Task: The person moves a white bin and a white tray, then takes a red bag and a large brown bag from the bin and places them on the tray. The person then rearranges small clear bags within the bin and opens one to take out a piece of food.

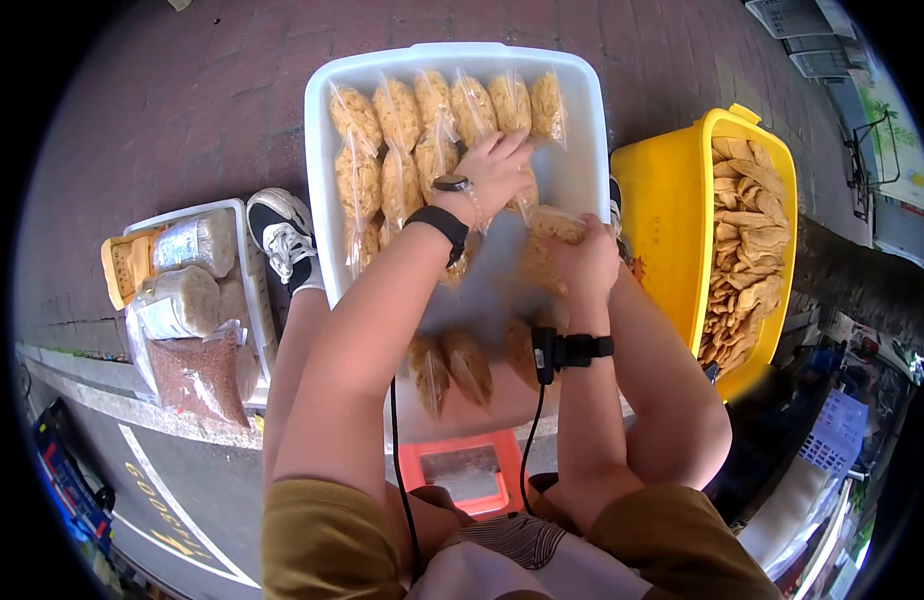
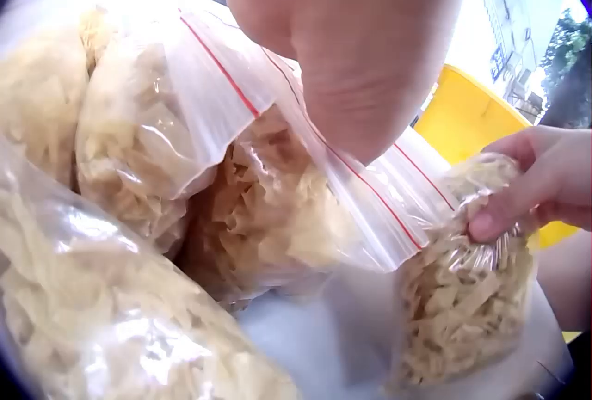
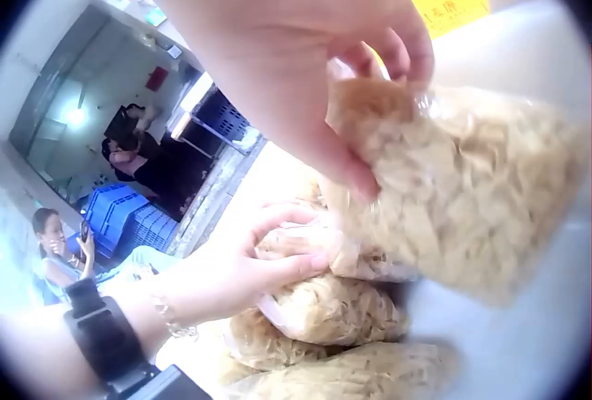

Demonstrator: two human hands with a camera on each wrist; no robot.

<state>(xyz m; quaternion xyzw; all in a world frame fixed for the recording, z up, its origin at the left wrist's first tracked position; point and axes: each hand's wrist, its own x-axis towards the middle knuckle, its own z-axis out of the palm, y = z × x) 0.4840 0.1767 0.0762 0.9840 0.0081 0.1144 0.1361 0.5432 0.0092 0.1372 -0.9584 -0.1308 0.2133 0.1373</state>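
Observation:
My right hand [image 1: 590, 265] grips the end of a clear zip bag [image 3: 472, 187] packed with pale yellow dried flakes, thumb on one side and fingers on the other. The held bag hangs tilted over the right part of a white plastic tub [image 1: 594, 110]. Across the bags in the middle of the tub lies my left hand [image 1: 497, 175], its fingers stretched forward and spread, touching a filled bag [image 3: 338, 307]. Rows of similar bags [image 1: 357, 120] fill the tub's far and left parts. In the left wrist view, red-striped zip tops [image 2: 222, 67] stick up beside the left hand.
A yellow bin [image 1: 662, 200] full of tan dried pieces stands close at the right. At the left, a white crate [image 1: 262, 300] carries several packed bags. More filled bags [image 1: 469, 368] lie at the tub's near end. A red stool [image 1: 507, 470] shows below it.

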